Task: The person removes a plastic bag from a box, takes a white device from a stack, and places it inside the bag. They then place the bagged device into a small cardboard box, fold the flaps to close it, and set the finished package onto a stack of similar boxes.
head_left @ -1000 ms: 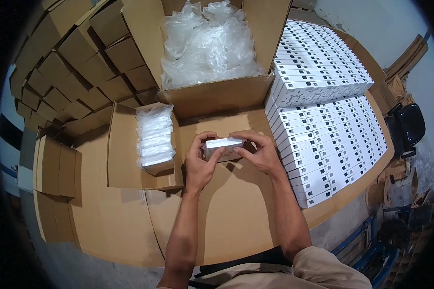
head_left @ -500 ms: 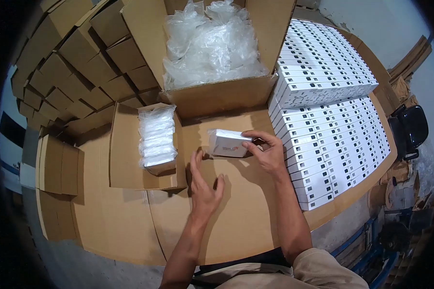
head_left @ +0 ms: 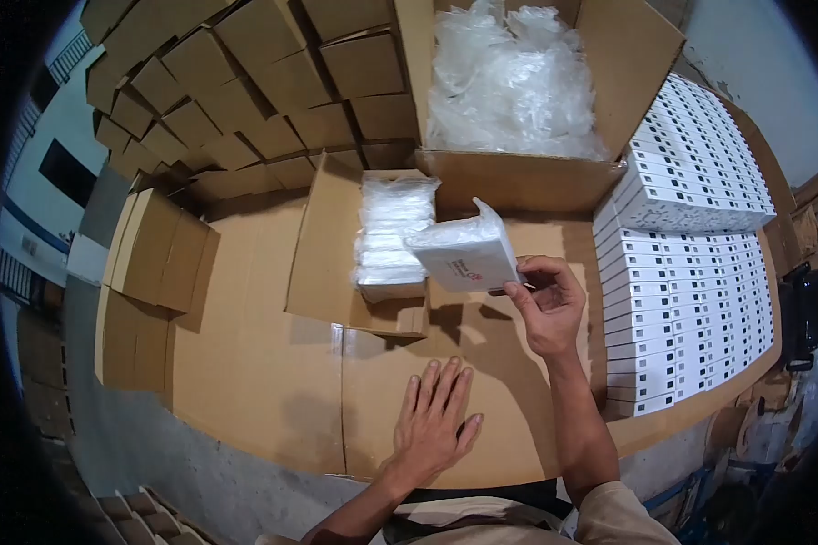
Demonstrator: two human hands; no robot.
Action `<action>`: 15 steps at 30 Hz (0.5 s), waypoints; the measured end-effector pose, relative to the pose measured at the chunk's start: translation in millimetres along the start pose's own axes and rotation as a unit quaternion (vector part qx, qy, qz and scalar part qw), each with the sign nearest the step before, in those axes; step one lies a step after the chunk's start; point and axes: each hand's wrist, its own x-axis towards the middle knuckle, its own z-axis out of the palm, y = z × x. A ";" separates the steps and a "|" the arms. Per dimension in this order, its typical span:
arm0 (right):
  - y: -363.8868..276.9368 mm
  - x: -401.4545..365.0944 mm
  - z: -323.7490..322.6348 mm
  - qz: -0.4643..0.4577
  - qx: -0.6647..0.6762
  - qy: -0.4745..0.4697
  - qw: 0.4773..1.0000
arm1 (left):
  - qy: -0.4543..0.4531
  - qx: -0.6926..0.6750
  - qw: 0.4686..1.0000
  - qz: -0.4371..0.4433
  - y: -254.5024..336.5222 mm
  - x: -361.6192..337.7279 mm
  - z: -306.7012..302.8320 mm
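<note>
My right hand (head_left: 552, 304) grips the lower right corner of a white box (head_left: 468, 262) between thumb and fingers. Clear plastic wraps the box, and a loose end of it sticks up at the top. Small red and grey print shows on its face. The box is raised beside the right edge of an open carton (head_left: 314, 263). Inside that carton stands a row of several plastic-wrapped white packs (head_left: 395, 227), with bare carton floor at its near end. My left hand (head_left: 434, 422) lies with its fingers spread on the cardboard-covered table (head_left: 254, 363), near the front edge, holding nothing.
A large carton (head_left: 527, 182) full of clear plastic bags (head_left: 518, 86) stands at the back. Stacked white boxes (head_left: 686, 318) line the right side. Brown cartons (head_left: 236, 82) are piled at the back left, and more (head_left: 150, 254) stand at the left edge.
My right hand has lifted the wrapped box and tilted it towards the open carton. My left hand has moved away from the box, down towards the table's front edge. The view has shifted left.
</note>
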 end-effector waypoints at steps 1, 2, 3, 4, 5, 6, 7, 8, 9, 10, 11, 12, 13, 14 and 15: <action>-1.7 1.0 9.4 -0.002 0.004 -0.022 1.000 | -0.004 0.001 1.000 -0.002 -0.6 -4.1 -0.4; -4.2 2.7 18.4 -0.004 0.009 -0.043 0.999 | -0.008 0.002 1.000 -0.004 -1.1 -7.4 -0.8; -6.7 4.6 26.9 -0.007 0.012 -0.063 0.998 | -0.012 0.004 1.000 -0.004 -1.6 -9.1 -1.7; -8.8 6.5 34.9 0.005 0.014 -0.078 0.997 | -0.014 0.001 1.000 -0.005 -1.7 -9.5 -2.9; -9.1 9.2 37.6 -0.009 -0.018 -0.102 0.995 | -0.016 -0.002 1.000 -0.005 -1.9 -9.4 -4.0; -9.0 12.2 39.3 -0.023 -0.050 -0.127 0.990 | -0.019 -0.006 1.000 -0.004 -2.1 -9.4 -5.3; -9.7 14.9 41.0 -0.038 -0.083 -0.151 0.984 | -0.020 -0.005 1.000 -0.003 -2.5 -9.2 -6.1; -12.1 16.5 44.3 -0.045 -0.107 -0.148 0.982 | -0.021 -0.005 1.000 -0.003 -2.7 -9.2 -6.6; -15.3 18.7 45.0 -0.054 -0.133 -0.165 0.976 | -0.023 -0.006 1.000 -0.002 -2.6 -8.7 -6.9; -18.7 21.3 45.0 -0.063 -0.158 -0.181 0.969 | -0.022 -0.007 1.000 -0.002 -2.5 -8.2 -7.5; -21.3 23.4 45.1 -0.071 -0.184 -0.198 0.960 | -0.023 -0.008 1.000 -0.002 -2.5 -8.0 -8.2; -22.8 25.2 45.8 -0.086 -0.200 -0.206 0.954 | -0.023 -0.009 1.000 -0.001 -2.6 -7.9 -8.8; -23.6 27.2 46.2 -0.101 -0.217 -0.214 0.947 | -0.020 -0.012 1.000 0.001 -2.8 -7.4 -8.6; -24.7 29.3 47.2 -0.117 -0.232 -0.222 0.940 | -0.016 -0.014 1.000 0.003 -3.3 -7.0 -8.5; -26.6 31.5 48.7 -0.132 -0.247 -0.232 0.931 | -0.012 -0.017 1.000 0.004 -3.5 -6.6 -8.6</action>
